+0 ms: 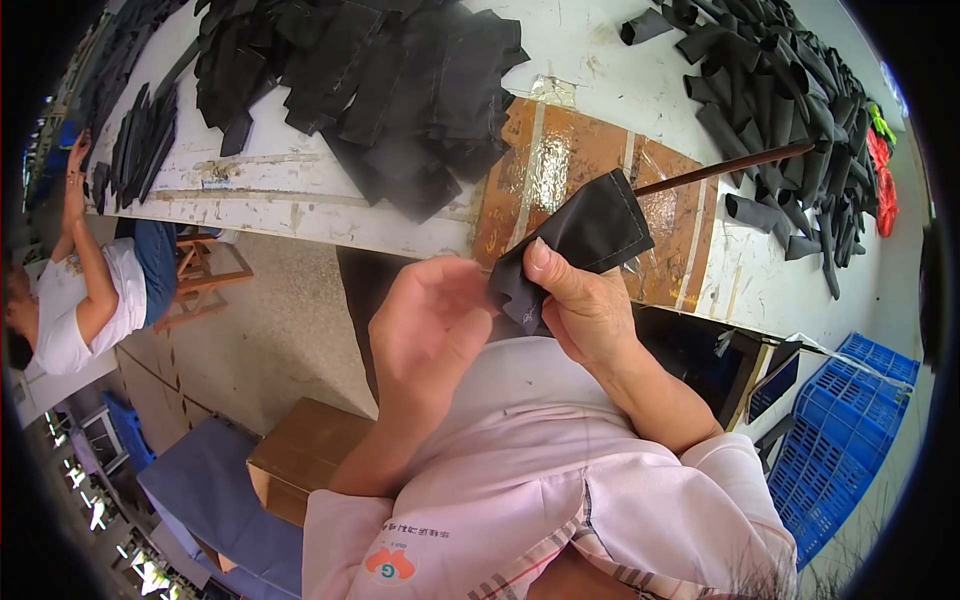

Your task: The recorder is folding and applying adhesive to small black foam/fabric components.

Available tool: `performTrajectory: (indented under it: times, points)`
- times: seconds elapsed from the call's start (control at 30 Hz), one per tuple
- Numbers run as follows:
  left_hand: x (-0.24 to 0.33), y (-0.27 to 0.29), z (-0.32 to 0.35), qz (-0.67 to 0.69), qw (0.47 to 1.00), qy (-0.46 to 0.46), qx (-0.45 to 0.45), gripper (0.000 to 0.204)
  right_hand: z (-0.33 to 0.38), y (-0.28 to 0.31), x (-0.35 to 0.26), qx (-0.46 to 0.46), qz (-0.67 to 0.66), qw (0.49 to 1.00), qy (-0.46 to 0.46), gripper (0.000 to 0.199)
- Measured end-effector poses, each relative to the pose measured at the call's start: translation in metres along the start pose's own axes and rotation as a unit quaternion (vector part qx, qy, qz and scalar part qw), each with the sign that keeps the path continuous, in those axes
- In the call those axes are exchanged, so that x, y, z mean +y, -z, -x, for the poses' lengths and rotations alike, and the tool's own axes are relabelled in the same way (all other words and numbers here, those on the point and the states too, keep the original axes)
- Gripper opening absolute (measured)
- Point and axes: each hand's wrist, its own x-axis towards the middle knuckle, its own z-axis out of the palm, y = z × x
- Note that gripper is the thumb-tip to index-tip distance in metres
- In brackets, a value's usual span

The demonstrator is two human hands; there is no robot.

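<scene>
My right hand (590, 310) is closed on a black fabric piece (590, 225), thumb pressed on top near its lower left end. A pale stitch line runs along the piece's far edge. Loosely cupped, my left hand (430, 325) is beside the near-left edge of the piece. Its fingers are bent and slightly blurred, and the palm shows; whether the fingertips touch the fabric is hard to see. A thin brown rod (725, 170) reaches from the right to the far end of the piece; whether it enters the fabric is hidden.
Flat stitched black pieces (390, 90) are heaped on the white table (330, 185). Black tubes (770, 110) are piled on the right. Brown taped cardboard (520, 150) covers the table's edge. Blue crates (840, 440) stand at right, a cardboard box (300, 450) at left. Another person (95, 290) is far left.
</scene>
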Motion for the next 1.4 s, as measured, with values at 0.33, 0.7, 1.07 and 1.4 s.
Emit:
performTrajectory:
  times: [0.33,0.7,1.07,1.4]
  points:
    - [0.004,-0.004,-0.01,-0.073,0.994,0.072,0.044,0.01,-0.003,0.002,0.002,-0.036,0.031,0.999,0.025,0.029]
    - [0.006,0.008,-0.012,0.088,0.989,0.098,0.063,0.007,-0.006,0.006,-0.012,-0.051,0.232,0.971,0.005,0.033]
    - [-0.006,-0.016,-0.004,-0.207,0.974,-0.067,0.055,0.007,0.013,0.006,-0.024,-0.116,0.435,0.805,0.386,0.023]
    - [-0.012,-0.008,-0.024,0.21,0.968,0.125,0.061,0.025,-0.004,0.009,-0.003,0.001,0.439,0.812,0.384,0.013]
